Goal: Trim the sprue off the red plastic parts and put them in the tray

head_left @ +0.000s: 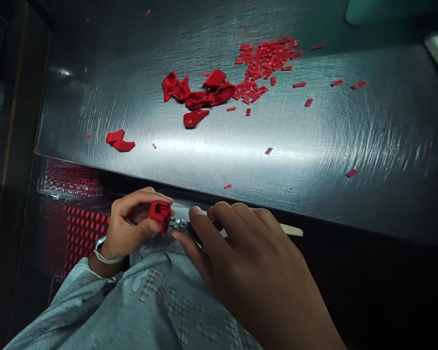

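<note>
Between the thumb and fingers of my left hand [126, 223] is a small hollow red plastic part [159, 214], held just off the table's front edge. My right hand [251, 257] is closed around a pair of nippers [180, 224], whose metal jaws point left and meet the right side of the red part. Whether the jaws are closed on it I cannot tell. A pale handle end [292, 230] sticks out past my right fingers. Most of the tool's grip is hidden by that hand.
On the scratched metal table [149, 48] lie a cluster of red plastic parts [204, 95], two more red pieces [120, 141] and a pile of small red offcuts [270, 56], with others scattered. Clear trays of red parts [83, 233] stand below the table at left.
</note>
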`<action>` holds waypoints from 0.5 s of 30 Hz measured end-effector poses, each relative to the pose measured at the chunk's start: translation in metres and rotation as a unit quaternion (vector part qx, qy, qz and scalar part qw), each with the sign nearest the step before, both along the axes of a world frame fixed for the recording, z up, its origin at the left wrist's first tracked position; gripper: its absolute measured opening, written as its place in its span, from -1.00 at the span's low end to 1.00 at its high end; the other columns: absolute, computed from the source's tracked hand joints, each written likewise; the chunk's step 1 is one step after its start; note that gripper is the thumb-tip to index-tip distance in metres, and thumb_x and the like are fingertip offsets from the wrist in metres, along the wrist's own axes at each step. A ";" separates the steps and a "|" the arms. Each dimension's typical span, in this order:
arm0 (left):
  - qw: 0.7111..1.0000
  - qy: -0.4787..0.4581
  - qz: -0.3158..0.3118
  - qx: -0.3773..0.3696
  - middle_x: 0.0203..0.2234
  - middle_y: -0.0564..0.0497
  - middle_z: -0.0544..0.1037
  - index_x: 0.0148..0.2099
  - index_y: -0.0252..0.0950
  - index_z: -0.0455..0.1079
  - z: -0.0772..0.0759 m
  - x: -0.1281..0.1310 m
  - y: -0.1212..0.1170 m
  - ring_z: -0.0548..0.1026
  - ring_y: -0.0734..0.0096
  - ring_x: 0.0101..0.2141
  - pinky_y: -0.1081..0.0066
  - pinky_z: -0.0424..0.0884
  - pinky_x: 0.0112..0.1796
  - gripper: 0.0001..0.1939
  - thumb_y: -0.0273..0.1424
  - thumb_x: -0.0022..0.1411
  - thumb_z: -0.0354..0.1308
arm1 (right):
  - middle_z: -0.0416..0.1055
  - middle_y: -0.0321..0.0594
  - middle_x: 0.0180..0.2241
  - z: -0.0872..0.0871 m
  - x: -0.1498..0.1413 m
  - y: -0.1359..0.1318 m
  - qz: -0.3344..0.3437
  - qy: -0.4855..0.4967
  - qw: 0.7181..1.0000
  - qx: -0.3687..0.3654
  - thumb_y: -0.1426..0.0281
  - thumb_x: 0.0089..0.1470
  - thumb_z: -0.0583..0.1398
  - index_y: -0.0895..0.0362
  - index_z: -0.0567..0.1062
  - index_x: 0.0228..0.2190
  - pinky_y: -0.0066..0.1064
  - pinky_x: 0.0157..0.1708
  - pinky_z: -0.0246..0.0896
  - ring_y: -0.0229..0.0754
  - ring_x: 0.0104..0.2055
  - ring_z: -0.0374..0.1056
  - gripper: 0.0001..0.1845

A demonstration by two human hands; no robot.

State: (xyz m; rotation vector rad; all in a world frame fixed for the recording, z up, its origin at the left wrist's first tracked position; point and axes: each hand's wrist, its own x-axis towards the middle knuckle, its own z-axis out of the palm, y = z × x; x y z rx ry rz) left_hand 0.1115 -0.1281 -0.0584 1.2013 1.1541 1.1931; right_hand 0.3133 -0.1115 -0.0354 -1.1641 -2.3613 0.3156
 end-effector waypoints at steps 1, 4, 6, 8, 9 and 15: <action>1.000 0.001 0.000 0.001 -0.36 0.01 0.66 0.01 -0.09 0.66 0.000 0.000 0.000 0.62 0.40 -0.35 0.45 0.57 -0.34 -0.68 -0.06 0.34 0.34 | 0.34 -0.18 -0.48 0.000 0.000 0.000 -0.001 0.002 1.000 -0.001 0.31 0.51 0.01 0.21 0.56 -0.25 -0.22 -0.34 0.02 -0.03 -0.42 0.16 -0.60; 1.000 0.009 0.004 -0.002 -0.35 0.01 0.66 0.00 -0.09 0.67 -0.001 0.000 -0.001 0.62 0.39 -0.35 0.45 0.58 -0.36 -0.69 -0.06 0.34 0.33 | 0.31 -0.20 -0.50 -0.001 0.000 0.000 0.003 0.002 1.000 0.002 0.29 0.51 0.02 0.17 0.54 -0.32 -0.23 -0.36 0.01 -0.05 -0.45 0.14 -0.57; 1.000 0.016 0.009 -0.003 -0.35 0.00 0.66 0.00 -0.09 0.67 -0.002 0.000 -0.001 0.62 0.38 -0.36 0.45 0.58 -0.37 -0.68 -0.05 0.34 0.33 | 0.30 -0.21 -0.52 -0.002 0.001 0.000 0.000 -0.003 1.000 0.008 0.29 0.51 0.01 0.15 0.53 -0.38 -0.23 -0.37 0.01 -0.06 -0.47 0.14 -0.54; 1.000 0.022 0.014 -0.003 -0.35 0.00 0.67 -0.01 -0.09 0.68 -0.003 0.000 -0.001 0.62 0.38 -0.36 0.46 0.57 -0.38 -0.68 -0.05 0.34 0.33 | 0.28 -0.23 -0.53 -0.004 0.000 0.001 -0.003 -0.011 1.000 0.014 0.28 0.52 -0.01 0.13 0.52 -0.42 -0.24 -0.39 0.00 -0.08 -0.49 0.13 -0.50; 1.000 0.024 0.017 -0.003 -0.36 0.00 0.68 -0.02 -0.10 0.68 -0.003 0.001 0.000 0.62 0.39 -0.37 0.46 0.57 -0.38 -0.69 -0.06 0.33 0.34 | 0.27 -0.24 -0.55 -0.005 -0.001 0.002 -0.007 -0.015 1.000 0.017 0.28 0.52 -0.02 0.12 0.51 -0.44 -0.25 -0.40 0.00 -0.09 -0.50 0.13 -0.48; 0.996 0.065 0.046 -0.031 -0.39 -0.03 0.68 -0.09 -0.18 0.70 -0.004 0.002 0.003 0.65 0.36 -0.41 0.47 0.55 -0.39 -0.64 -0.02 0.28 0.37 | 0.26 -0.28 -0.60 -0.015 -0.006 0.003 -0.031 -0.027 0.999 0.030 0.26 0.56 -0.14 0.09 0.43 -0.55 -0.31 -0.51 -0.03 -0.18 -0.58 0.17 -0.34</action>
